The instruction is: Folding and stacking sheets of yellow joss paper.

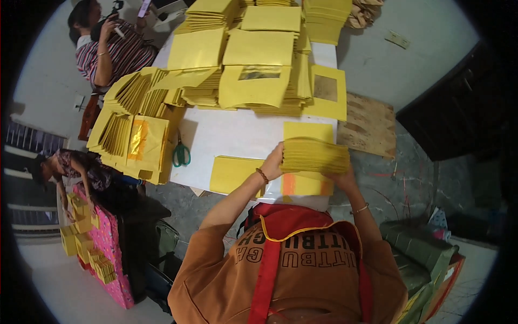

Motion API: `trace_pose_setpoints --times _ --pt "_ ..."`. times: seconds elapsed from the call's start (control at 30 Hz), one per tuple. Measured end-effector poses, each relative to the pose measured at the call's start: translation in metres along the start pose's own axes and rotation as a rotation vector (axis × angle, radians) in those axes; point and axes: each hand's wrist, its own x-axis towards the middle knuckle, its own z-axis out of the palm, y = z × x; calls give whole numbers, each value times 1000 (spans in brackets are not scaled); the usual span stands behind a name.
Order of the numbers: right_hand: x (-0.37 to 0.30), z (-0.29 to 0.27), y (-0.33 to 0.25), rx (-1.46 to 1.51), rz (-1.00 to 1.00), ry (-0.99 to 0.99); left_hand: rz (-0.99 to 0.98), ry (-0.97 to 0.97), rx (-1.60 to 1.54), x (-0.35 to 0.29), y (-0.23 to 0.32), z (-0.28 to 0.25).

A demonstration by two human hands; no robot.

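Note:
A thick stack of yellow paper envelopes (315,156) is held edge-up above the near part of the white table. My left hand (273,162) grips its left end, and my right hand (342,175) closes round its right end; the right fingers are partly hidden. Beneath and behind the stack lies a flat yellow envelope (307,130). Another, with a strip of orange tape (289,184), lies at the near edge under my hands. Left of my left hand is a low pile of yellow envelopes (229,174), partly covered by my forearm.
Green-handled scissors (182,155) lie at the table's left. Tall piles of yellow envelopes (259,48) fill the far side of the white table (216,127). A wooden board (369,124) is at the right. One person (116,51) sits far left; another (75,167) works at a pink-covered table (110,237).

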Motion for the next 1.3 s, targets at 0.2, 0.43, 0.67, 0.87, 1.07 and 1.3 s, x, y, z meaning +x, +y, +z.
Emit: trace_pose_setpoints --times 0.2,0.43,0.67,0.87,1.07,1.3 --pt "-5 6 -24 185 0 9 -270 -59 -405 -1 49 -14" --pt "-14 15 -30 515 98 131 -154 -102 -323 -12 65 -13" --pt "2 11 4 130 59 49 -237 -125 -313 -1 7 -2" --pt "4 11 -29 165 -34 93 -305 -198 -264 3 18 -9" --pt "3 22 -37 820 269 127 -219 174 -1081 -5 31 -9" --pt "-4 73 -15 865 100 274 -280 526 -1190 14 64 31"
